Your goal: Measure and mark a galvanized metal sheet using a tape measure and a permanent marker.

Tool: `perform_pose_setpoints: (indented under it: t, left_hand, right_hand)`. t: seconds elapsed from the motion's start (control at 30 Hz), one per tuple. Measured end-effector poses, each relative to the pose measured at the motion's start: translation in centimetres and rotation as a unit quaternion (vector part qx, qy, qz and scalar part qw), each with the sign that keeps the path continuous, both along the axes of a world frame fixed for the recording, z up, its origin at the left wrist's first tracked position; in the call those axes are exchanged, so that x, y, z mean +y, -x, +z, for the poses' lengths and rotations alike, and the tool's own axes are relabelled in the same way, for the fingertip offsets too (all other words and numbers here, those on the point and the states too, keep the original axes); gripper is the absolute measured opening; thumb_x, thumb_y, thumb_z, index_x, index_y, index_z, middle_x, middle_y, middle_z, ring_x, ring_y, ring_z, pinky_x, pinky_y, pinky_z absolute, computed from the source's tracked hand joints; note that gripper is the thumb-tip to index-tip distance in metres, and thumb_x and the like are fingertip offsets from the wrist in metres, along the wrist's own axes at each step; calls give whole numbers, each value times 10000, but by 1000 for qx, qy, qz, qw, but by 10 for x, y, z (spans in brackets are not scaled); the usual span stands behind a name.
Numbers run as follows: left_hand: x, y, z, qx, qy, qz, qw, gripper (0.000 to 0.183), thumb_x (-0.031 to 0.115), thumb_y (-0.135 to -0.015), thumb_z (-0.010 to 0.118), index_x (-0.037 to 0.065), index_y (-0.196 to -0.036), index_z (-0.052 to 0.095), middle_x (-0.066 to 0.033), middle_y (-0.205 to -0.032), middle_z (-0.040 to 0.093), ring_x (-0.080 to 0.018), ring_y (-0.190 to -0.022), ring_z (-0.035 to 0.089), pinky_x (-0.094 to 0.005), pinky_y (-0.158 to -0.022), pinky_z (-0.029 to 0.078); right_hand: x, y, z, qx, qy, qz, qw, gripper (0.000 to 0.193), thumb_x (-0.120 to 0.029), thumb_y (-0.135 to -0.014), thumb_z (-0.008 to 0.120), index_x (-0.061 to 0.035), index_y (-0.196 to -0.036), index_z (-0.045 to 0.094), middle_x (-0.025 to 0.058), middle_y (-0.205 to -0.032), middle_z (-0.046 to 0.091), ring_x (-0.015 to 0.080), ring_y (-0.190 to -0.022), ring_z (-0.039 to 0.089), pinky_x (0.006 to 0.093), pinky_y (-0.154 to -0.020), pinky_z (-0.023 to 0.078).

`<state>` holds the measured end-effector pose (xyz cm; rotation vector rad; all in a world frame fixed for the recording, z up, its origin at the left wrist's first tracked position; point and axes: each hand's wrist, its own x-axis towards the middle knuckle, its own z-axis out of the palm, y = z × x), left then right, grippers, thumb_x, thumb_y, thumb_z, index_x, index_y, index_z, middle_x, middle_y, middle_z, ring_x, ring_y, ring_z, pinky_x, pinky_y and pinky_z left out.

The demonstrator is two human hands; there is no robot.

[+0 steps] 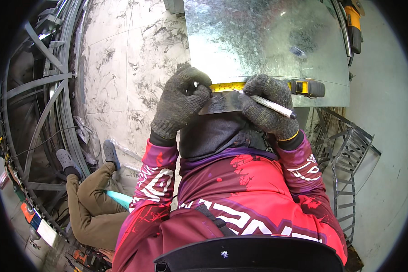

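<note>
A tape measure [315, 89] lies across the near part of a shiny metal sheet [267, 41], its yellow blade [226, 87] drawn out to the left. At the blade's left end my gloved left hand [181, 102] is closed, pinching it by the sheet's left edge. A small white spot shows between those fingers, too little to name. My gloved right hand [265, 102] grips a white marker [274, 107] with a dark end. The marker's tip points left and rests at or just above the blade's near edge; contact cannot be told. The right hand covers part of the blade.
A yellow and black power tool [352, 27] lies beyond the sheet's right edge. Metal frames [45, 104] stand along the left, and a ladder-like metal frame [347, 167] is at the lower right. Another person's legs [90, 199] are on the floor at the left.
</note>
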<state>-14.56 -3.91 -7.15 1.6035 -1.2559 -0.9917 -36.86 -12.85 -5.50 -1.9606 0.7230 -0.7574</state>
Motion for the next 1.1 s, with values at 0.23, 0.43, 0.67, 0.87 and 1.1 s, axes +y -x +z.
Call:
perform_pose_setpoints:
  t: [0.23,0.43,0.67,0.87,1.1]
  left_hand:
    - [0,7,-2,20,13,24,999,82,15,-849,679,63,-915,669,-26,-898,575,-125,-733,535,-274,-650,468]
    - [-1,12,-1,19,6,38,999,75,27,-851,703,59,-902,659,-42,-896,576,-149,-788,564,-281,-669,487]
    - [-1,14,-5,24,16,49,998,80,38,-845,724,64,-892,664,-47,-899,587,-166,-836,576,-290,-678,494]
    - [-1,14,-3,39,-4,54,998,74,49,-847,727,66,-884,665,-48,-893,589,-169,-838,574,-293,-685,493]
    - [2,9,-9,-7,3,32,999,75,11,-871,682,29,-941,664,-21,-940,598,-100,-854,610,-272,-741,503]
  right_hand:
    - [0,0,-1,-25,4,5,1000,144,-92,-792,788,-39,-875,683,130,-802,648,312,-681,640,384,-634,512]
    - [1,1,-2,-17,-19,11,1000,140,-96,-801,784,-37,-874,680,134,-802,644,320,-686,642,388,-637,514]
    - [2,1,-3,-2,33,19,999,152,-110,-794,790,-38,-868,679,132,-815,644,322,-706,641,411,-648,514]
    - [2,1,-1,-6,27,34,999,162,-128,-783,799,-61,-875,683,123,-822,648,317,-732,647,402,-671,523]
    - [5,3,-7,20,99,25,995,203,-169,-763,805,-98,-911,685,99,-877,662,306,-796,661,415,-715,524]
